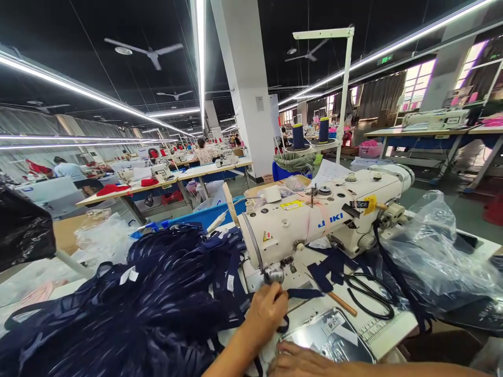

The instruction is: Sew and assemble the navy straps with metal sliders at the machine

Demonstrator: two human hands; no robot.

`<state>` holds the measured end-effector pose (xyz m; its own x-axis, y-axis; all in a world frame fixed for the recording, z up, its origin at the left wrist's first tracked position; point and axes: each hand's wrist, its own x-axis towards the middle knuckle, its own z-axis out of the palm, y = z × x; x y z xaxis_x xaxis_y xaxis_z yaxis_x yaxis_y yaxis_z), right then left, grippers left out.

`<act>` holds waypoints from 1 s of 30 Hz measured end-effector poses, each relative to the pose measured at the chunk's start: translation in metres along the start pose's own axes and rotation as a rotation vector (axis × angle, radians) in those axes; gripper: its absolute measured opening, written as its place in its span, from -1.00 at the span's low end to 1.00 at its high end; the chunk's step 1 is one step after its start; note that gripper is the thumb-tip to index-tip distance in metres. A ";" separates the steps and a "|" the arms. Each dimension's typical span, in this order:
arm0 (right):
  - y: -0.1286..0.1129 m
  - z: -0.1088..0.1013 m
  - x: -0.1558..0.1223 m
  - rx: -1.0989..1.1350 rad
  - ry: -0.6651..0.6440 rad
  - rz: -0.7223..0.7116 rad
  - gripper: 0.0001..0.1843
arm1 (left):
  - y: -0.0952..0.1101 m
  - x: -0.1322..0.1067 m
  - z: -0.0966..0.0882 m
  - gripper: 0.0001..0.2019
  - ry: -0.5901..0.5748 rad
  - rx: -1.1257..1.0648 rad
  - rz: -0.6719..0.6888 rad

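Note:
A white JUKI sewing machine (291, 225) stands before me, its needle area at the left end. My left hand (268, 308) is closed just in front of the needle area, fingers pinched on a navy fabric strap (304, 294) that shows on its right side. Lower down, my right hand (296, 361) rests by the near edge of a shiny metal plate (328, 335), its fingers bent down and partly cut off by the frame. What those fingers hold is hidden. A large heap of navy straps (137, 309) with white labels lies to the left.
Black-handled scissors (371, 296) and a wooden stick (341, 303) lie right of the plate. Clear plastic bags (436, 251) bulge at the right. Navy thread cones (298, 137) stand behind the machine. A blue bin (196, 212) sits behind the heap. Other people work at tables farther back.

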<state>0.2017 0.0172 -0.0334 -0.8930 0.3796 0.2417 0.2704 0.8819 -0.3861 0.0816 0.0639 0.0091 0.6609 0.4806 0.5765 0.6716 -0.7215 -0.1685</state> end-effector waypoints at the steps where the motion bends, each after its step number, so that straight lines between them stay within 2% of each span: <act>1: 0.000 -0.010 -0.003 -0.014 -0.045 -0.068 -0.87 | -0.007 -0.002 0.003 -0.74 -0.025 0.018 0.051; 2: 0.002 -0.023 -0.007 -0.041 -0.082 -0.103 -0.86 | -0.013 -0.005 0.004 -0.73 -0.053 0.039 0.104; 4: 0.009 -0.050 -0.013 -0.091 -0.046 -0.040 -0.83 | -0.023 -0.011 0.004 -0.73 -0.112 0.078 0.189; 6: 0.025 -0.068 -0.015 -0.134 0.058 0.178 -0.76 | -0.028 -0.016 0.002 -0.75 -0.170 0.113 0.237; 8: 0.046 -0.075 -0.014 -0.155 0.137 0.341 -0.74 | -0.029 -0.017 0.001 -0.79 -0.222 0.144 0.257; 10: 0.065 -0.072 -0.009 -0.156 0.161 0.383 -0.75 | -0.028 -0.016 0.001 -0.82 -0.262 0.165 0.269; 13: 0.081 -0.065 -0.002 -0.160 0.165 0.317 -0.77 | -0.026 -0.011 0.002 -0.84 -0.294 0.181 0.280; 19: 0.081 -0.056 0.003 -0.151 0.166 0.045 -0.81 | -0.024 -0.008 0.002 -0.89 -0.289 0.178 0.271; 26: 0.087 -0.048 0.001 -0.267 0.187 -0.045 -0.74 | -0.021 -0.015 0.006 -0.87 -0.273 0.170 0.233; 30: 0.089 -0.043 0.002 -0.396 0.221 -0.080 -0.79 | -0.020 -0.018 0.007 -0.85 -0.289 0.169 0.219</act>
<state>0.2395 0.1083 -0.0288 -0.8303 0.3183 0.4574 0.3585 0.9335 0.0010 0.0589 0.0733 -0.0034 0.8453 0.4625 0.2676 0.5342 -0.7418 -0.4053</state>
